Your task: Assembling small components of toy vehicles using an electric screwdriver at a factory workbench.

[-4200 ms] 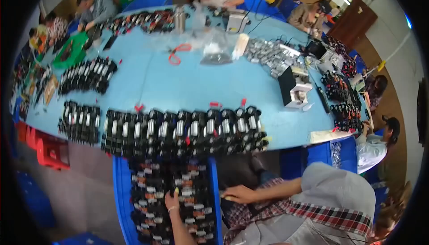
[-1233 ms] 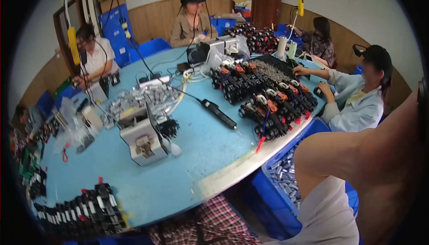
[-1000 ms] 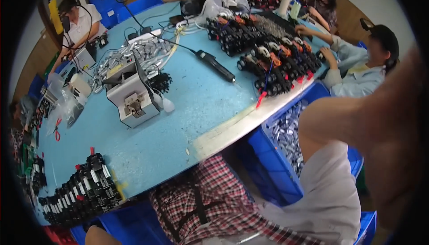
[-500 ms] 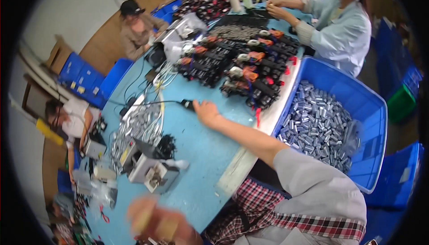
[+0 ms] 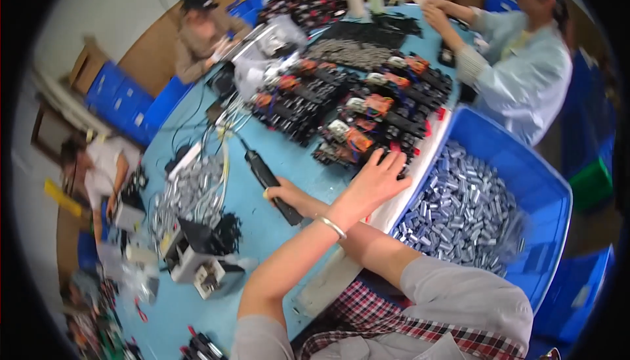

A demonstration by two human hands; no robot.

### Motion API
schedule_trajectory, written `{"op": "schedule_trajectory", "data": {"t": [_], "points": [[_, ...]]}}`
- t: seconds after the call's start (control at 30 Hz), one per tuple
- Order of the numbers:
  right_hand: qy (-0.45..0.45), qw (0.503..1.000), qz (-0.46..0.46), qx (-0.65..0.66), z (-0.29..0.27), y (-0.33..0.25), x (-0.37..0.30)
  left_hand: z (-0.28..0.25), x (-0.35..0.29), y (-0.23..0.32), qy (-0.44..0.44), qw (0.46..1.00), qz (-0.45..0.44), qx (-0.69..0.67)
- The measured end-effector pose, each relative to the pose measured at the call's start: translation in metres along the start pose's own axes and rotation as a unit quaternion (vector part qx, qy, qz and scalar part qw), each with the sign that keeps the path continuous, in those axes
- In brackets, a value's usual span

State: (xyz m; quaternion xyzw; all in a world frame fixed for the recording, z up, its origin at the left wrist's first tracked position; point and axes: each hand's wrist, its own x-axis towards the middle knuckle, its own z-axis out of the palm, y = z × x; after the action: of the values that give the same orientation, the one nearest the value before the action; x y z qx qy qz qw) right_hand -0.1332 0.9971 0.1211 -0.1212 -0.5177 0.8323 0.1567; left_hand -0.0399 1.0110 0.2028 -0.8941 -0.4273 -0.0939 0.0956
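My left hand (image 5: 377, 177), a thin bracelet on its wrist, lies flat with fingers spread on the near edge of a heap of black and orange parts (image 5: 367, 114). It grips nothing. My right hand (image 5: 283, 192) reaches under the left forearm and closes around a long black corded tool (image 5: 266, 175) lying on the blue table (image 5: 230, 307). A ring shows on one finger.
A blue bin (image 5: 505, 147) of small silvery cylinders stands right of the table edge. A small grey machine (image 5: 197, 265) and a pile of silvery parts (image 5: 187, 192) sit at the left. Three other people work around the table, one in a pale coat (image 5: 525, 78).
The view has swung across the table to its right end. My right hand stays at the black tool. My left hand has moved from the lower left onto the heap of parts.
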Motion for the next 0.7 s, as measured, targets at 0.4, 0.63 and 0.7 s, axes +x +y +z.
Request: {"op": "schedule_trajectory", "data": {"t": [0.4,0.63,0.7], "points": [[-0.036,0.994,0.076,0.075,0.002,0.009,0.005,-0.135,-0.095,-0.012,0.585,0.777,-0.183,-0.141],[-0.074,0.996,-0.047,-0.016,0.022,-0.026,-0.029,-0.216,-0.330,0.177,0.698,0.585,-0.379,-0.161],[-0.091,0.986,-0.138,-0.037,0.053,-0.040,-0.044,-0.202,-0.366,0.223,0.684,0.495,-0.505,-0.181]]}}
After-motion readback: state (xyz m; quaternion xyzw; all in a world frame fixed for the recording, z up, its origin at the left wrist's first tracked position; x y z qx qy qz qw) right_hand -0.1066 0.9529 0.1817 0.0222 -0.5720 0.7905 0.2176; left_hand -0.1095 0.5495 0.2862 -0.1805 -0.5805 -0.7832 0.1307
